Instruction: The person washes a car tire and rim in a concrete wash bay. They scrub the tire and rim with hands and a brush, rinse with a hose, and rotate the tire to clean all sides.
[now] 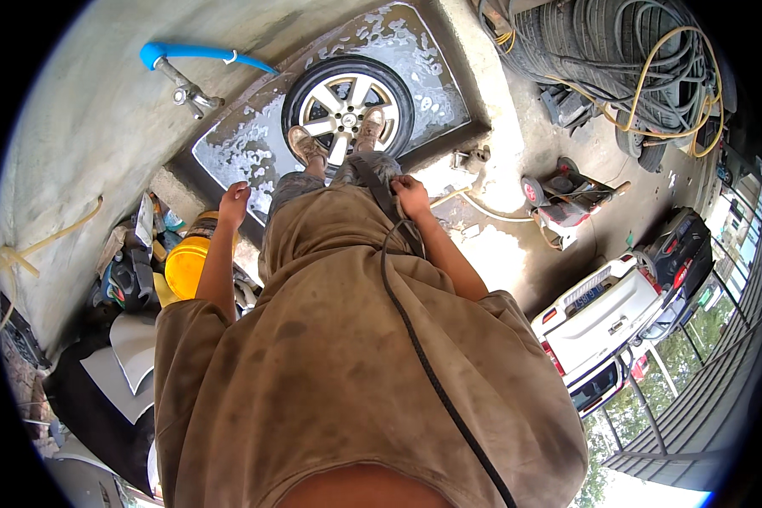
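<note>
Below me a wheel with a black tyre (293, 100) and a pale spoked rim (360, 89) lies flat in a shallow wet basin (432, 110). My worn shoes (371, 127) show over the rim. My left hand (234, 203) hangs at my left side, fingers curled in, with nothing seen in it. At my right hip, my right hand (411, 196) is closed beside a dark strap (376, 188). Whatever its fingers pinch there is too small to make out. A black cord (415, 339) runs down over my brown shirt (339, 356).
A metal tap (190, 93) with a blue hose (250, 61) juts from the left wall. A yellow bucket (186, 269) stands among clutter at left. To the right are stacked tyres (559, 42) with coiled hoses, a red-and-black wheeled machine (563, 190) and a white vehicle (605, 317).
</note>
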`<state>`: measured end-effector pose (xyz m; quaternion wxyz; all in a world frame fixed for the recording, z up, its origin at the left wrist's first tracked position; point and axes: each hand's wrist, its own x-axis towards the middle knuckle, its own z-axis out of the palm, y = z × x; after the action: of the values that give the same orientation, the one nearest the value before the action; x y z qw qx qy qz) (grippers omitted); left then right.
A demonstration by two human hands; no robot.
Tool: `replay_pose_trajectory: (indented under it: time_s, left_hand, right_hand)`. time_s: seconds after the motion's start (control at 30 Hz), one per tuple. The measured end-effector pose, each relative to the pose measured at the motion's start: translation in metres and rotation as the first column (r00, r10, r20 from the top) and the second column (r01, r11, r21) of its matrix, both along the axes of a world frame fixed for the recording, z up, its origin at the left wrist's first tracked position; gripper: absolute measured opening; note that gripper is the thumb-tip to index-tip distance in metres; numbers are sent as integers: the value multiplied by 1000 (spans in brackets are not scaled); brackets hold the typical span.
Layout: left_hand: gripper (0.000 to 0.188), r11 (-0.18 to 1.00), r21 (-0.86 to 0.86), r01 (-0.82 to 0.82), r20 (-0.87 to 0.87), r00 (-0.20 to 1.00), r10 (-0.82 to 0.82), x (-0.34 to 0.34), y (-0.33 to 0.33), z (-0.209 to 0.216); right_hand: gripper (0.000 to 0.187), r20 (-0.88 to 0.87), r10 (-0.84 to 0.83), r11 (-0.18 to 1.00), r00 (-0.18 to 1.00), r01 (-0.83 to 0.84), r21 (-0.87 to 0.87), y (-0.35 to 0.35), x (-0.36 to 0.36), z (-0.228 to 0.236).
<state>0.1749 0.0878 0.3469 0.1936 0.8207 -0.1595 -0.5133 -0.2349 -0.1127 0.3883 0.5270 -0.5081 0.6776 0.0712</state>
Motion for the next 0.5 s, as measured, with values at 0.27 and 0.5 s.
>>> replay_pose_trajectory:
  time_s: [0.27, 0.5]
  left_hand:
    - [36, 973, -71, 219, 73, 974, -214, -69, -105, 54]
    - [36, 937, -59, 345, 51, 938, -342, -86, -155, 63]
  right_hand:
    - [32, 73, -166, 986, 983, 165, 21, -25, -47, -20]
    - [35, 72, -283, 959, 956, 282, 34, -41, -77, -36]
